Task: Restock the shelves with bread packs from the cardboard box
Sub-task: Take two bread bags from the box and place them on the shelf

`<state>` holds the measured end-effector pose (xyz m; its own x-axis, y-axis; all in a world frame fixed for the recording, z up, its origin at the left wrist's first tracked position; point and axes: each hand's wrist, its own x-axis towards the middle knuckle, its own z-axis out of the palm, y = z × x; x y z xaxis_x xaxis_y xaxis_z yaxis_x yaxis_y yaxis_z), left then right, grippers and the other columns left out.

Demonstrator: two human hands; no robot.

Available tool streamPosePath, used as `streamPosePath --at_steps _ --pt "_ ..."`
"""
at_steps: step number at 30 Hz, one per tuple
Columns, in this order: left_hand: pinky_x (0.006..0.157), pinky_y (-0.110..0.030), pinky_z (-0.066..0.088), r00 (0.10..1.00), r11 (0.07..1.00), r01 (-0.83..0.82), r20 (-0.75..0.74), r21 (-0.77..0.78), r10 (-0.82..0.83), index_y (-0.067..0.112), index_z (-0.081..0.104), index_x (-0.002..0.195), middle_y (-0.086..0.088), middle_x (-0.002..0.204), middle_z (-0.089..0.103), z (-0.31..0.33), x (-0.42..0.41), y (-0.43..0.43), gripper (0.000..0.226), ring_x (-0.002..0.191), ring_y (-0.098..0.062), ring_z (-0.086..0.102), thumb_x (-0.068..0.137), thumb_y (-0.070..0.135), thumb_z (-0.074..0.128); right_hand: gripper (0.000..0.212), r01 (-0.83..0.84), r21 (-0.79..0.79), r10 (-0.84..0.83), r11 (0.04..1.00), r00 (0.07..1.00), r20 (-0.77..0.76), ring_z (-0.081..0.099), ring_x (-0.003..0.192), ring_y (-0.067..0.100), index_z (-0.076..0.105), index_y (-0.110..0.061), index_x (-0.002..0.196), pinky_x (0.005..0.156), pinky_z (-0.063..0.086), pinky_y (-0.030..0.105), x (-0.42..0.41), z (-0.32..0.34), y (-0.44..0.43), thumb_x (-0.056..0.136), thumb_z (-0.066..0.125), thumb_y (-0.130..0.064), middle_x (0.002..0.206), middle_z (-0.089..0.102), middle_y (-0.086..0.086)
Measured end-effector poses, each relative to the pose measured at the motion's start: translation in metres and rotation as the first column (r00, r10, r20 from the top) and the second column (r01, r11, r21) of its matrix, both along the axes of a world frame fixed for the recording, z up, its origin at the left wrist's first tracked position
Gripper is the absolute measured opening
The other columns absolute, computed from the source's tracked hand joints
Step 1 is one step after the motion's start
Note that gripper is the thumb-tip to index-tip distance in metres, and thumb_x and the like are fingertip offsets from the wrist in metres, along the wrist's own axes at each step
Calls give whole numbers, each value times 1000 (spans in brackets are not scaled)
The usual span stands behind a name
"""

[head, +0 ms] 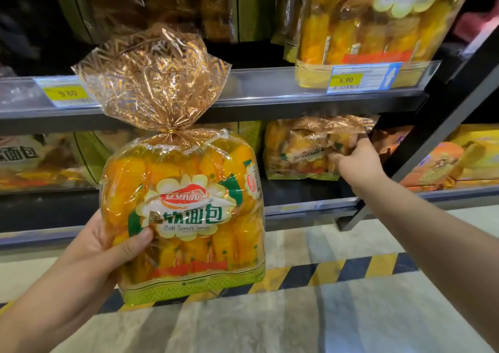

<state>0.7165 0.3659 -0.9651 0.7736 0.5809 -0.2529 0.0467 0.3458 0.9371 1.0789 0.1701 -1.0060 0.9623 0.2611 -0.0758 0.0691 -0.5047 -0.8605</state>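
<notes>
Firmly curled, the fingers [135, 242] of the left hand [108, 247] clamp the Soft French bread pack [186, 212] upright before the shelves. The right hand [359, 163] grips a shelved pack [299, 147] on the lower shelf [310, 209]. Better to nudge that one aside, then seat the held pack label-forward. It has a crinkly gold twisted top and yellow-wrapped rolls.

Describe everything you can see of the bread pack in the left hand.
The bread pack is a clear crinkly bag of yellow-orange rolls, labelled Soft French bread, with a green patterned base. A gold tie cinches its neck; the bronze top fans out above. It is held upright, the left hand gripping its lower left, thumb on front.
</notes>
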Motion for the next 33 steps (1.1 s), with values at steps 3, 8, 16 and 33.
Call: streamPosePath --at_steps 3,8,16,33 --pt "70 -46 66 1000 1000 16 -26 4 -16 32 76 120 -13 123 77 4 -2 0 102 104 -35 78 24 43 109 58 32 47 -29 998 998 -52 57 126 30 45 -18 146 108 47 43 15 -1 8 95 72 -18 137 61 7" --pt "69 -47 66 1000 1000 12 -12 24 -11 35 79 116 -12 121 78 10 0 -4 104 103 -34 78 17 48 108 54 49 88 -39 995 993 -109 56 128 27 48 -11 143 110 47 41 37 -1 21 95 72 -12 138 60 7" --pt "65 -46 66 997 1000 5 -77 24 -3 33 80 112 -14 117 79 5 1 -2 107 98 -36 79 9 47 107 71 8 -33 -10 999 998 -63 55 135 24 49 -12 148 114 44 38 64 -12 27 88 80 -33 144 60 4" --pt "67 -39 66 998 997 53 22 61 -54 30 72 125 -11 119 79 10 42 -34 65 100 -30 79 65 16 91 59 -39 -92 39 995 999 -2 56 130 28 42 -11 147 94 38 29 9 -3 -9 102 57 -44 142 59 8"
